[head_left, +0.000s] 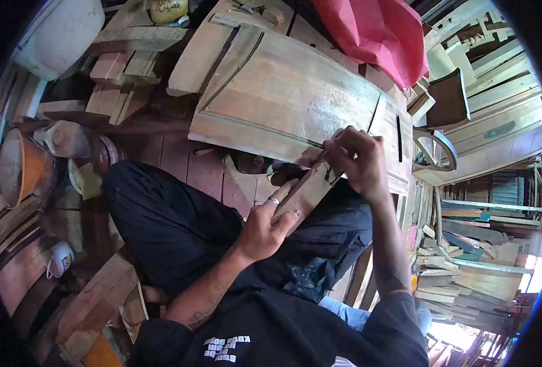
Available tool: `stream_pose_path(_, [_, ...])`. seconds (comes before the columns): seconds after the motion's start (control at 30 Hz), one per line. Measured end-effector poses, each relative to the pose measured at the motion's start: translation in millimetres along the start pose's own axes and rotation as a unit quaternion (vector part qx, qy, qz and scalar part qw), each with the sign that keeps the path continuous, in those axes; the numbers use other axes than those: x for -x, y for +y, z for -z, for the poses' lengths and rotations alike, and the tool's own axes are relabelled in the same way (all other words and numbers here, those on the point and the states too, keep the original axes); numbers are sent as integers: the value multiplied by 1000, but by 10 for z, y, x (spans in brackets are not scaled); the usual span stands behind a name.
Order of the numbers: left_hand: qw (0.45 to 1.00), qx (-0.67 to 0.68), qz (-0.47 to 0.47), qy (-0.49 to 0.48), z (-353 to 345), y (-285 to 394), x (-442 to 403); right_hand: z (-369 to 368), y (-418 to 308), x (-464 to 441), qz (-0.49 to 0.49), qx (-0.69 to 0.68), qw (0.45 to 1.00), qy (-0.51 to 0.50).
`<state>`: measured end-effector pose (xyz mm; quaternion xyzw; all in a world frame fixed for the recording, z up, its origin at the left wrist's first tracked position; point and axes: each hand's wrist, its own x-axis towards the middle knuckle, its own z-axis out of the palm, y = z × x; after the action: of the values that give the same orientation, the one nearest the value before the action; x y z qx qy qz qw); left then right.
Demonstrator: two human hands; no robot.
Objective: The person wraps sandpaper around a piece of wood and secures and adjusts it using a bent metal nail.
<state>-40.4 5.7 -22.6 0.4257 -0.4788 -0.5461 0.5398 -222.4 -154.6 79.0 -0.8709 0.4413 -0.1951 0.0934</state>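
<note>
My left hand (266, 229) wears a ring and grips the lower end of a wooden block (309, 194). The block slants over my lap, its far end close to the work table. At that far end my right hand (358, 160) is closed, its fingers curled in near dark marks on the wood. Whatever its fingers hold, if anything, is hidden. Just beyond both hands lies a large wooden panel (295, 85) with dark grooves and a shiny patch.
A red cloth or bag (381, 37) lies past the panel. At left are an orange-lined bowl (23, 168), a white tub (60, 37) and a small white cup (59, 259). Stacked boards (467, 281) fill the right side. Wood blocks (115, 95) sit at upper left.
</note>
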Motion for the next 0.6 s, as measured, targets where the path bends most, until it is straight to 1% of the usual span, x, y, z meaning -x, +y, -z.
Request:
stream_pose_path(0.03, [1000, 12, 15, -3, -7, 29, -4, 37, 73, -25, -117, -55, 992, -4])
stream_pose_path(0.07, [1000, 12, 21, -5, 0, 56, 3, 83, 181, -39, -235, -109, 966, -11])
stream_pose_path(0.1, [999, 19, 36, -14, 5, 89, -10, 24, 542, -58, -224, -53, 973, 35])
stream_pose_path(0.13, [999, 24, 43, -23, 19, 132, -53, 1, 540, -87, -198, -69, 976, 58])
stream_pose_path(0.17, [998, 25, 50, -19, 12, 192, -40, 6, 496, -46, -181, -62, 981, 27])
stream_pose_path(0.2, [999, 23, 45, -19, -12, 162, -10, 50, 238, -3, -165, -54, 985, -3])
stream_pose_path(0.23, [999, 7, 34, -18, -30, 89, 16, 124, -16, 33, -123, -142, 980, -60])
stream_pose_path(0.27, [1000, -11, 23, -18, -28, 50, 17, 150, -44, 61, -81, -25, 993, -85])
stream_pose_path(0.33, [999, -27, 7, -26, -8, 72, 26, 229, 50, 88, -176, -115, 978, -13])
stream_pose_path(0.37, [1000, -22, 8, -20, 12, 98, 26, 257, 173, 103, -183, -86, 976, 84])
stream_pose_path(0.4, [1000, -18, 7, -14, 24, 119, 16, 289, 120, 75, -194, -173, 946, 193])
stream_pose_path(0.43, [998, -44, -46, 12, 37, 124, -1, 319, 167, 100, -227, -235, 919, 220])
stream_pose_path(0.47, [1000, -22, -15, 14, 66, 167, 8, 356, 216, 149, -259, -296, 886, 247])
stream_pose_path(0.5, [999, -16, -14, 26, 86, 152, -14, 329, 180, 155, -247, -364, 862, 250])
stream_pose_path(0.53, [999, -10, -12, 39, 110, 104, -39, 267, 180, 165, -249, -380, 856, 247])
stream_pose_path(0.57, [998, -43, -27, 48, 129, 15, -75, 221, 164, 141, -259, -410, 841, 242])
stream_pose_path(0.6, [997, -53, -31, 40, 137, 62, -122, 175, 136, 100, -267, -441, 824, 234])
